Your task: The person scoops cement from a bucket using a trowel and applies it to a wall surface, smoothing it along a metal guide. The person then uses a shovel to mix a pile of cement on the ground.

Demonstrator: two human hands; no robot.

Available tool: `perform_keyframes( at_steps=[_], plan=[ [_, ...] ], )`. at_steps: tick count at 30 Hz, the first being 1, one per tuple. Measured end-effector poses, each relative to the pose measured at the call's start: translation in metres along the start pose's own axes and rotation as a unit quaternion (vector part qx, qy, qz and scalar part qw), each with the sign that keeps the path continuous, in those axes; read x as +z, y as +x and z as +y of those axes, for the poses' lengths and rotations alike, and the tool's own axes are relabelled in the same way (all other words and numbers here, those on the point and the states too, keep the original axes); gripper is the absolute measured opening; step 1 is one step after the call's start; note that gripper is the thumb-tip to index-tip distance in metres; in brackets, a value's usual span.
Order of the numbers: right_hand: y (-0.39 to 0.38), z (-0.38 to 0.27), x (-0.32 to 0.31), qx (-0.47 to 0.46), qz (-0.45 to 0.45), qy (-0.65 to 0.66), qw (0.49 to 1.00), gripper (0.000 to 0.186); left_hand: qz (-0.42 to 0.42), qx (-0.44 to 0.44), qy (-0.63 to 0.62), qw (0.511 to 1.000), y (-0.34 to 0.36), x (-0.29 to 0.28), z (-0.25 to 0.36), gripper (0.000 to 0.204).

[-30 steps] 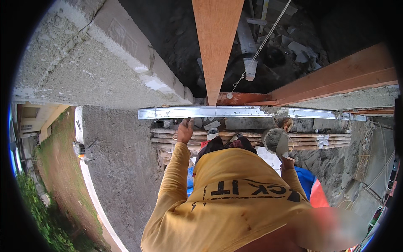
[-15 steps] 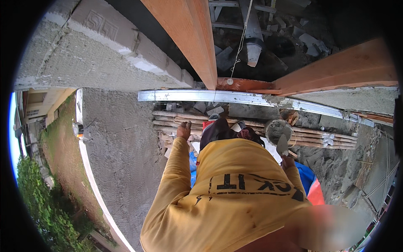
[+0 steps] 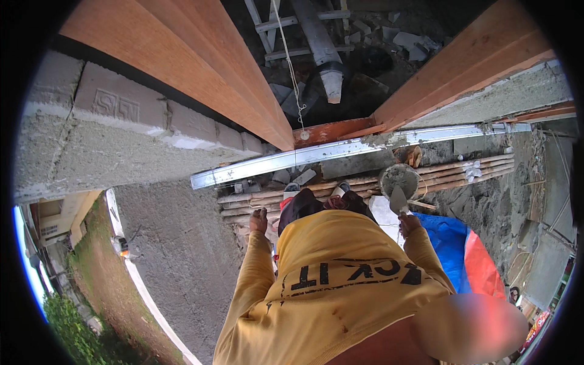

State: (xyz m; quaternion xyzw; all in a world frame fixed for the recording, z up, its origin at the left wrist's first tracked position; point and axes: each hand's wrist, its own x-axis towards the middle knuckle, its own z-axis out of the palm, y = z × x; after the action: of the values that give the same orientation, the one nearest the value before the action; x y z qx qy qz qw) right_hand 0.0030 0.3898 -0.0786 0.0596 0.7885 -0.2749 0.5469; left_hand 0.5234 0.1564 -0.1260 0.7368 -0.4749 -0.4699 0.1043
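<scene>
My right hand (image 3: 409, 225) is closed round the handle of a pointed trowel (image 3: 398, 199). The trowel's blade points away from me and overlaps the near rim of a round bucket (image 3: 390, 171) with grey mortar in it. To the left of my body hangs my left hand (image 3: 258, 221), its fingers curled in and nothing visible in them. Just beyond it lies a row of bamboo poles (image 3: 237, 205), where my feet stand. A long metal straightedge (image 3: 243, 173) with mortar smears runs across in front of the poles.
Two wooden frame posts (image 3: 237, 73) (image 3: 453, 61) rise ahead, with a string (image 3: 292, 67) hanging between them. A rough plastered wall (image 3: 109, 146) is at left. Blue and red sheeting (image 3: 441, 240) lies to the right. Rubble and a wooden trestle (image 3: 267, 27) show beyond the opening.
The view has shifted and turned. My right hand, with the trowel, shows more fully beside my body, and the blade is nearer the bucket's rim. My left hand has drawn back from the poles.
</scene>
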Motion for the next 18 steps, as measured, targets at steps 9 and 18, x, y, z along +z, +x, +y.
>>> perform_keyframes(
  at_steps=[9,18],
  plan=[
    [-0.070,0.041,0.095,0.039,0.091,0.101,0.990,0.028,-0.041,0.236,0.056,0.969,0.086,-0.055,0.113,0.031],
    [-0.105,0.162,0.190,0.105,0.138,0.241,0.955,0.031,-0.154,0.331,0.077,0.928,0.124,-0.045,0.155,0.036]
  ],
)
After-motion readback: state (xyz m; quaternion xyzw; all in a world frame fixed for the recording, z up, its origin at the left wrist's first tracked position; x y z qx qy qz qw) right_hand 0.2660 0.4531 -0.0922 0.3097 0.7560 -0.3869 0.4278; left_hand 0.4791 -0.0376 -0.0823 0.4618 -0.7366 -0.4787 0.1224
